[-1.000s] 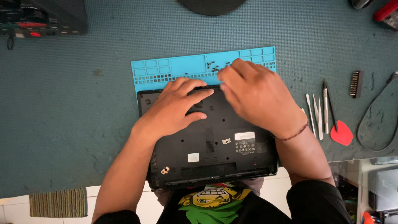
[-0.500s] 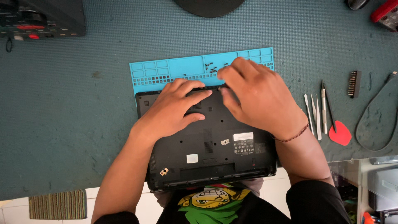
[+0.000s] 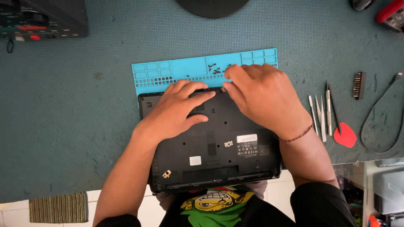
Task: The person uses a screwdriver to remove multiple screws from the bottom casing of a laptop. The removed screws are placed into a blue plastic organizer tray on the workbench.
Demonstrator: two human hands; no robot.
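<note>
A black laptop (image 3: 219,147) lies upside down on the teal mat, its near edge hanging over the table's front. My left hand (image 3: 179,109) rests flat on its base near the far left, fingers spread. At the laptop's far edge my right hand (image 3: 263,94) has its fingers curled, with the tips down where the laptop meets the blue silicone tray (image 3: 185,69). What the fingertips pinch is hidden. Several small dark screws (image 3: 215,69) lie in the tray's compartments.
Tweezers and a thin pry tool (image 3: 322,113) lie to the right with a red pick (image 3: 346,135), a bit holder (image 3: 358,85) and a black cable (image 3: 385,117). A dark device (image 3: 42,19) sits far left, a round black object (image 3: 212,6) at the top.
Both hands stay where they were on the laptop. Only the view has shifted slightly.
</note>
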